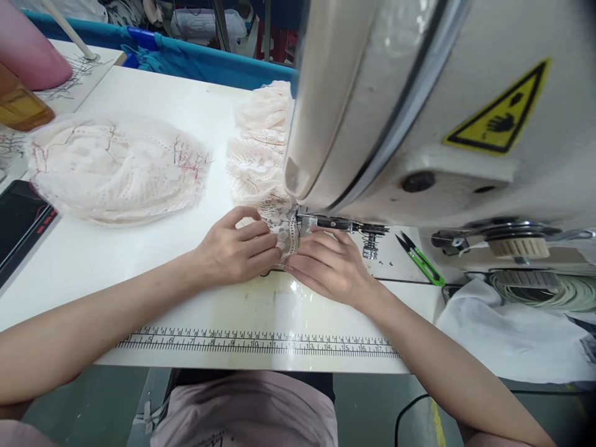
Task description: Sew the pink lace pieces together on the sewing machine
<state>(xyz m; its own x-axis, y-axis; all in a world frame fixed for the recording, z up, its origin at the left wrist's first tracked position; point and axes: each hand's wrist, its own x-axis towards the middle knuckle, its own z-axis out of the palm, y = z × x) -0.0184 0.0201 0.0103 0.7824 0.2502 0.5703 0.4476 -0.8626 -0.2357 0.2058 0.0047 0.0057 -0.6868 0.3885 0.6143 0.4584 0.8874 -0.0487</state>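
The small piece of pale pink lace [285,233] lies pinched between the left hand [237,248] and the right hand [328,264], fingers of both closed on it, just in front of the white sewing machine's metal presser foot [321,222], both hands equally near.

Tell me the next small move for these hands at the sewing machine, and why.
Probably ease the lace piece a little further under the presser foot. Both hands already pinch it flat: the left hand on its near edge, the right hand beside the foot, and the lace's end seems to lie right at the foot.
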